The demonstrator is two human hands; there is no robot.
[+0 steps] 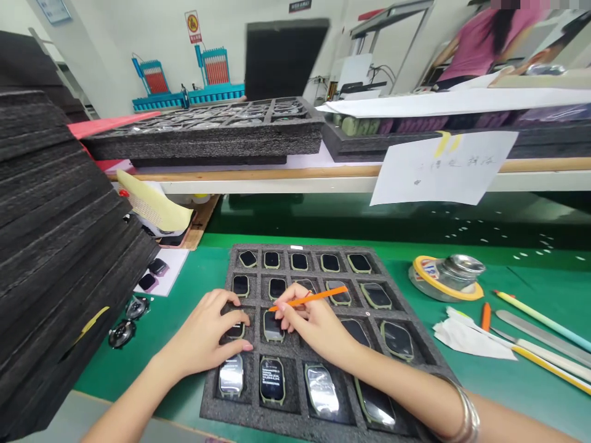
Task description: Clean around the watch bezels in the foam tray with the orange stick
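A black foam tray (406, 335) with pockets holds several green-rimmed smartwatch bodies. My left hand (207, 335) rests on the tray's left side, its fingers over a watch (235, 331) in the third row. My right hand (314, 326) holds a thin orange stick (314, 298) like a pen, with its tip at the top of the neighbouring watch (273, 326). Two watches in the front row, one (231, 375) at the left and one (322, 389) further right, carry shiny film. A lit watch (271, 380) lies between them.
A tall stack of black foam trays (50, 246) stands at the left. A tape roll with a metal dish (447, 278), tweezers, pencils and a white tissue (471, 341) lie to the right on the green mat. A raised shelf (277, 175) carries more trays. A person in pink (484, 43) works behind.
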